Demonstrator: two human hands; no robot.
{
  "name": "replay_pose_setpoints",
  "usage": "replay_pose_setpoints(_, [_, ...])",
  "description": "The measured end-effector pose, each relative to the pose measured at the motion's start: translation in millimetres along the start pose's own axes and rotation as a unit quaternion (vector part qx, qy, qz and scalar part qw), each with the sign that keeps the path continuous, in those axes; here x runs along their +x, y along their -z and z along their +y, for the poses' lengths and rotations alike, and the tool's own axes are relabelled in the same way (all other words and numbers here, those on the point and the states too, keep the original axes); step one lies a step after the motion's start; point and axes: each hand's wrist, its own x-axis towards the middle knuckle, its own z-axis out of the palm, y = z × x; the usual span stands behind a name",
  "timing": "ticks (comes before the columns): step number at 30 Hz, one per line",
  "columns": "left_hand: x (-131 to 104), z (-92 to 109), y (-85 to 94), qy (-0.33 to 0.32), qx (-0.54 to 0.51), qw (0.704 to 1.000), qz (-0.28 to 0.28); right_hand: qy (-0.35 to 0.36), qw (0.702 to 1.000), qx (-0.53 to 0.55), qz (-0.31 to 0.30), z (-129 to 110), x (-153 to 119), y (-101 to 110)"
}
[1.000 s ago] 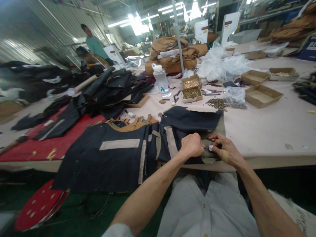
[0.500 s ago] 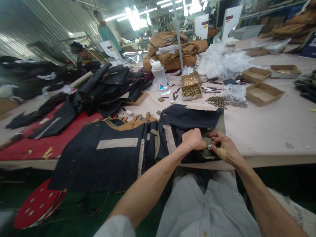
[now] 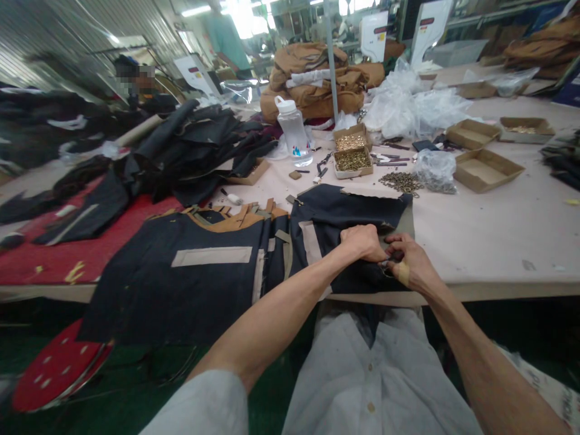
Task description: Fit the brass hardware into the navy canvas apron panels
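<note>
A dark navy fabric piece (image 3: pixel 351 208) with an olive-grey underside lies at the table's front edge. My left hand (image 3: pixel 365 243) is closed on its fold, knuckles up. Close against it, my right hand (image 3: pixel 408 261) pinches the same cloth edge; tape wraps one of its fingers or the hand's side. A small pale bit shows between the right fingertips, too small to name. To the left lies a stack of navy panels (image 3: pixel 212 284) with brown trim and a beige strip, hanging over the edge.
Small boxes of brass hardware (image 3: pixel 352 161), loose metal rings (image 3: pixel 399 182), a plastic bag (image 3: pixel 435 171) and a water bottle (image 3: pixel 294 133) stand behind the cloth. A pole (image 3: pixel 331 66) rises mid-table. Dark garments (image 3: pixel 199 145) are heaped left, near a red stool (image 3: pixel 57 368). Other people are farther back.
Both hands have drawn closer together at the cloth's edge, and the navy side now covers most of the olive underside near them. The view has shifted slightly.
</note>
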Motion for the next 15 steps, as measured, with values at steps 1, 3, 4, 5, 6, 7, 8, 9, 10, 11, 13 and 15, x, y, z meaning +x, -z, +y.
replay_pose_setpoints(1, [-1, 0, 0.3, 0.000, -0.002, 1.000, 0.003, 0.010, 1.000, 0.009, -0.001, -1, -2, 2])
replay_pose_setpoints(3, [-6, -3, 0.0, -0.003, -0.006, 1.000, 0.006, 0.045, 0.998, 0.037, 0.004, -3, -10, 7])
replay_pose_setpoints(4, [-8, -6, -0.9, -0.009, -0.008, 1.000, 0.009, 0.068, 0.996, 0.051, 0.009, -3, -16, 9])
replay_pose_setpoints(5, [-11, -9, -2.4, -0.017, -0.011, 1.000, 0.013, 0.090, 0.994, 0.062, 0.015, -2, -22, 10])
replay_pose_setpoints(6, [-13, -13, -4.3, -0.028, -0.014, 0.999, 0.017, 0.108, 0.992, 0.067, 0.023, -1, -29, 12])
replay_pose_setpoints(7, [-15, -17, -6.6, -0.043, -0.018, 0.999, 0.024, 0.121, 0.990, 0.067, 0.030, 0, -34, 12])
replay_pose_setpoints(8, [-17, -21, -9.0, -0.059, -0.024, 0.997, 0.032, 0.129, 0.989, 0.065, 0.037, 1, -39, 12])
replay_pose_setpoints(9, [-19, -25, -11.3, -0.075, -0.031, 0.996, 0.040, 0.135, 0.988, 0.061, 0.041, 2, -43, 11])
replay_pose_setpoints(10, [-20, -29, -13.4, -0.090, -0.038, 0.994, 0.048, 0.139, 0.988, 0.059, 0.043, 2, -45, 10])
replay_pose_setpoints(11, [-22, -32, -15.1, -0.101, -0.045, 0.992, 0.058, 0.143, 0.987, 0.059, 0.045, 1, -46, 9])
replay_pose_setpoints(13, [-26, -38, -17.1, -0.114, -0.057, 0.989, 0.076, 0.149, 0.986, 0.062, 0.049, -2, -46, 8])
replay_pose_setpoints(15, [-28, -43, -18.3, -0.113, -0.068, 0.987, 0.092, 0.148, 0.985, 0.069, 0.049, -7, -42, 8])
